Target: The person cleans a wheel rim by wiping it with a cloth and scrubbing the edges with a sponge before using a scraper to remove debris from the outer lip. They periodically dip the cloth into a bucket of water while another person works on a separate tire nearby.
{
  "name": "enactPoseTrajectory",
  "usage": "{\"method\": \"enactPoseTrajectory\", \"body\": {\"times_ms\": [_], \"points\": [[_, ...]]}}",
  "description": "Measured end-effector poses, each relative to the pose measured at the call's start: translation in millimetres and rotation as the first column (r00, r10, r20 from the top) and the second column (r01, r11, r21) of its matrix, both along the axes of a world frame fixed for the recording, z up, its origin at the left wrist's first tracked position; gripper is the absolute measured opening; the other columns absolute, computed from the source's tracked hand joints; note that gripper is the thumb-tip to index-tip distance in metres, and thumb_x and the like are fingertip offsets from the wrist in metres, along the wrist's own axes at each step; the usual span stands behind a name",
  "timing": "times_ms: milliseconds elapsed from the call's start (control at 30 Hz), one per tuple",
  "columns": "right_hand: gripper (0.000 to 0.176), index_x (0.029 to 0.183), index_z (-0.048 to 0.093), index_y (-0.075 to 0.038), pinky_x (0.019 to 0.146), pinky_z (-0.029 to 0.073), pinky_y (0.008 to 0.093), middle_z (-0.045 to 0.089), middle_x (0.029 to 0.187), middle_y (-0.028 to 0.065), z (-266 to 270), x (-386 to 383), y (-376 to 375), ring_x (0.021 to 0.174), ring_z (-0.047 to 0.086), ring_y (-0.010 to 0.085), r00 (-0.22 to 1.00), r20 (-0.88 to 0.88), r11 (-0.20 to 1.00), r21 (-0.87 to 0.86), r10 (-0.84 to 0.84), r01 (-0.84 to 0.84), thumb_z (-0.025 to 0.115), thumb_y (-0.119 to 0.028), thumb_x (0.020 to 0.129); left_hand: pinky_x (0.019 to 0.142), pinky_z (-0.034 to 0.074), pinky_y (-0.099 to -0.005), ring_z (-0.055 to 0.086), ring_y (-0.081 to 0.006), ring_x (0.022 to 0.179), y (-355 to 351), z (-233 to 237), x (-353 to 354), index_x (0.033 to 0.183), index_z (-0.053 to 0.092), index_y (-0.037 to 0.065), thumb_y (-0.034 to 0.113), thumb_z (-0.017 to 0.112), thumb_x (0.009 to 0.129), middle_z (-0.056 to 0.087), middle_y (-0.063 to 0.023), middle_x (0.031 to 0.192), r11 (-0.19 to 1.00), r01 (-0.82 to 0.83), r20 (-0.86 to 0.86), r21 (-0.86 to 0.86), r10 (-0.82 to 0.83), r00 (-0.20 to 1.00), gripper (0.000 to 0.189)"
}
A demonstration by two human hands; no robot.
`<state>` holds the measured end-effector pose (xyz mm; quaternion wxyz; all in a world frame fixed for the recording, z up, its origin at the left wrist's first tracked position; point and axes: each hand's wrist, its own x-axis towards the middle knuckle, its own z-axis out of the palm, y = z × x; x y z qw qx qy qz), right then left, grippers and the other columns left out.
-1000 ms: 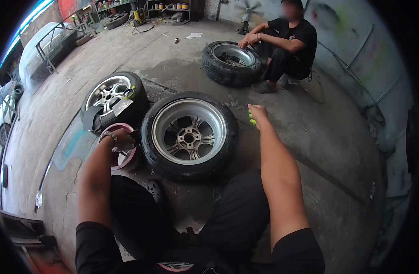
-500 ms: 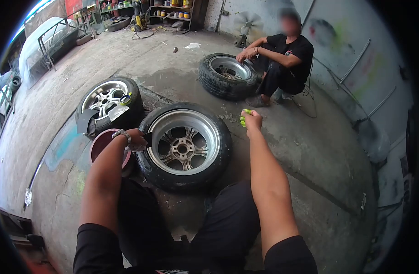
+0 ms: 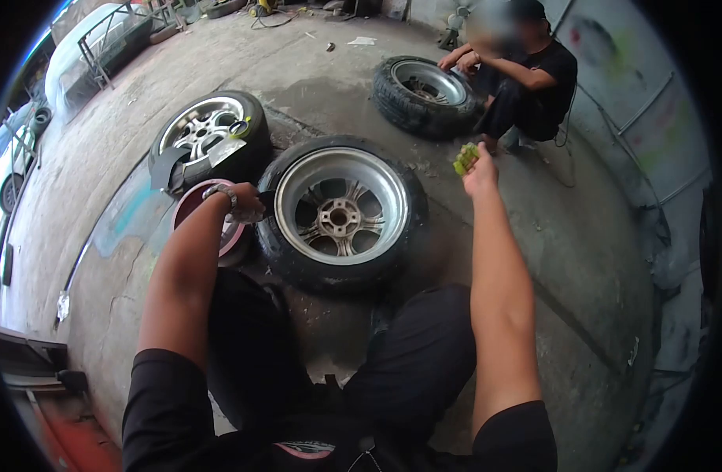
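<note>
In front of my knees a wheel lies flat, its tyre [image 3: 414, 200] around a bare, dull silver rim [image 3: 396, 212]. My left hand [image 3: 245, 203], with a watch on the wrist, is closed on a thin black piece that looks like sandpaper [image 3: 269, 202], at the tyre's left edge. Under that hand stands a reddish-pink bucket [image 3: 186, 208], partly hidden by my forearm. To the right, my right hand [image 3: 480, 175] is held out above the floor, apart from the wheel. It grips a crumpled yellow-green sponge-like piece [image 3: 465, 159].
A second wheel [image 3: 255, 145] lies at the left, bearing a dark sheet [image 3: 168, 167], a light grey sheet [image 3: 226, 152] and a tape roll [image 3: 239, 127]. Across from me a person [image 3: 546, 75] squats by a third wheel [image 3: 388, 98]. A covered car [image 3: 90, 67] stands far left.
My view has tilted down and shifted left, so the wheels sit higher and further right. More of the yellow-green piece shows in my right hand. My left hand stays beside the tyre.
</note>
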<state>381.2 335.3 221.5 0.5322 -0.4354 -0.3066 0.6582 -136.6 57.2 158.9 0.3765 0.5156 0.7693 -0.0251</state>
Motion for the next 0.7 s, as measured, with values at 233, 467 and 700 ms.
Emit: {"method": "enactPoseTrajectory", "body": {"times_ms": [233, 467, 700], "points": [[0.049, 0.121, 0.068, -0.006, 0.091, 0.055, 0.0434, 0.073, 0.111, 0.0105, 20, -13, -17, 0.102, 0.069, 0.0259, 0.997, -0.041, 0.997, -0.005, 0.071, -0.072, 0.046, -0.049, 0.11, 0.072, 0.061, -0.0381, 0.077, -0.0241, 0.075, 2, 11, 13, 0.104, 0.077, 0.002, 0.04, 0.079, 0.087, 0.078, -0.011, 0.085, 0.993, 0.096, -0.076, 0.067, -0.09, 0.993, 0.041], [0.037, 0.119, 0.066, -0.007, 0.088, 0.056, 0.0423, 0.072, 0.108, 0.0088, 7, -9, -16, 0.1, 0.069, 0.0258, 0.997, 0.007, 0.996, -0.012, 0.083, -0.083, 0.058, -0.041, 0.107, 0.069, 0.06, -0.0383, 0.076, -0.0238, 0.073, 4, 16, 17, 0.102, 0.077, 0.002, 0.037, 0.078, 0.087, 0.078, -0.0109, 0.084, 0.978, 0.176, -0.161, 0.109, -0.157, 0.974, 0.037], [0.028, 0.109, 0.064, -0.009, 0.06, 0.053, 0.0418, 0.069, 0.091, 0.0046, -53, 27, -9, 0.072, 0.068, 0.0218, 0.833, 0.464, 0.952, -0.206, 0.3, -0.228, 0.064, -0.036, 0.105, 0.072, 0.059, -0.039, 0.076, -0.0243, 0.079, -1, 25, 17, 0.102, 0.076, 0.003, 0.04, 0.078, 0.087, 0.078, -0.0117, 0.086, 1.0, 0.023, -0.022, 0.018, -0.023, 0.999, 0.04]]}}
